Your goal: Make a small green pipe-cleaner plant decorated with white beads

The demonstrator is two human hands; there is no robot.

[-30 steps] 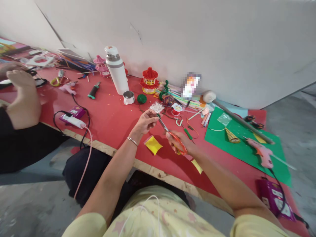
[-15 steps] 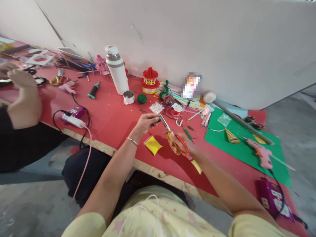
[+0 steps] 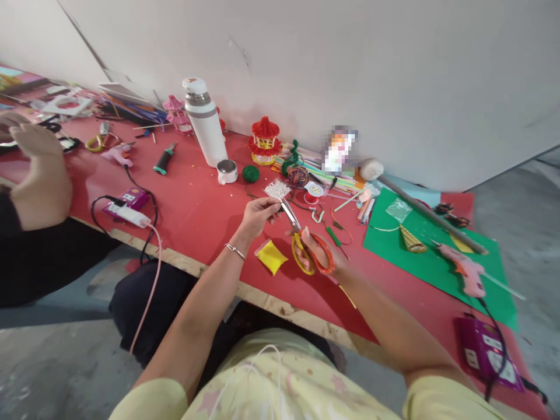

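With its thumb and fingers in the loops, my right hand (image 3: 321,249) grips scissors (image 3: 292,217) with red and yellow handles, the blades a little apart. Their tips reach the fingertips of my left hand (image 3: 261,214), which is closed in a pinch; what it pinches is too small to make out. Below and between the hands lies a yellow packet (image 3: 272,257) on the red table top. Just beyond the fingertips is a clear bag of white beads (image 3: 277,189). A narrow yellow strip (image 3: 348,294) shows under my right wrist.
A white flask (image 3: 205,125), its cup (image 3: 227,171), a green yarn ball (image 3: 251,173) and a red lantern-like craft (image 3: 264,140) stand behind. At right, a pink glue gun (image 3: 464,269) rests on green sheet (image 3: 494,280). Another person's arm (image 3: 46,181) is at left.
The scissors' blades have spread apart, and their handles have widened in my right hand. My left hand keeps its pinch in nearly the same place.
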